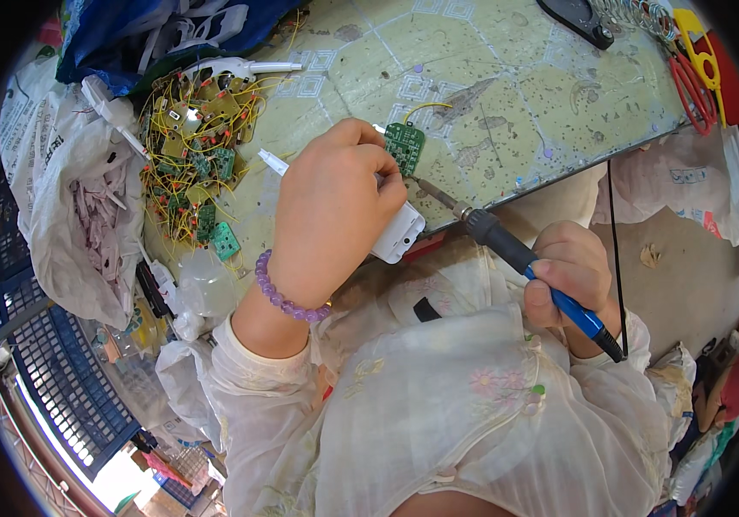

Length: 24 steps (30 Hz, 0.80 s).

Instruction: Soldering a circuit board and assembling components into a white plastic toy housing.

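Note:
A green circuit board (pixel 405 148) with a yellow wire lies near the table's front edge. My left hand (pixel 335 194) is bent over the board's left side, thumb and forefinger pinched at its lower edge; what they grip is hidden. Under this hand a white plastic housing (pixel 400 233) sticks out at the front, and a white tip shows on its far left. My right hand (pixel 569 271) grips a blue and black soldering iron (pixel 507 241) by its handle. The iron's metal tip points left and reaches the board's lower edge, beside my left fingertips.
Left on the worn table (pixel 335 112) is a heap of circuit boards with yellow wires (pixel 193 159). Beyond it sits a blue bag (pixel 120 43) of white parts. A white sack (pixel 98 207) stands left. Red-handled scissors (pixel 690 93) and yellow-handled cutters (pixel 704 56) lie far right. A black cord (pixel 613 233) hangs beside the iron.

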Each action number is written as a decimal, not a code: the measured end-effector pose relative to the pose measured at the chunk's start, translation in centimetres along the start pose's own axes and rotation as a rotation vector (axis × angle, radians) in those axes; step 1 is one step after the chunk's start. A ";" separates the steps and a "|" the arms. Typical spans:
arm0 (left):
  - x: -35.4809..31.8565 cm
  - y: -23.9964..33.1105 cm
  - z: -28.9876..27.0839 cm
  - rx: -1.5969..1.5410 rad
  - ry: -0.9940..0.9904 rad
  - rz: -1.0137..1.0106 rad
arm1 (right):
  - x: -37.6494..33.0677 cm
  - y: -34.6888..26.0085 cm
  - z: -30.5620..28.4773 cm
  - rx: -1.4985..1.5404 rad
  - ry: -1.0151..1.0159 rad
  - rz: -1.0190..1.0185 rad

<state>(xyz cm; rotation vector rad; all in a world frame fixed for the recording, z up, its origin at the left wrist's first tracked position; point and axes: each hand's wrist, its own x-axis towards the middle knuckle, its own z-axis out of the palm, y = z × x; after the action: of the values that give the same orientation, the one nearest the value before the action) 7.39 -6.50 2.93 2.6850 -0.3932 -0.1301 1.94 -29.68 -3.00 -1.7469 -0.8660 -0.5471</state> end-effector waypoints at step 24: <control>0.0 0.4 0.3 -0.007 0.065 0.022 | -0.5 0.2 0.3 0.009 0.037 -0.032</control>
<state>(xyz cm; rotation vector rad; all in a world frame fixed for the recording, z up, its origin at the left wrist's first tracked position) 7.28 -6.96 2.80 2.6694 -0.4012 -0.0369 1.79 -29.62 -3.56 -1.7115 -0.8706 -0.5945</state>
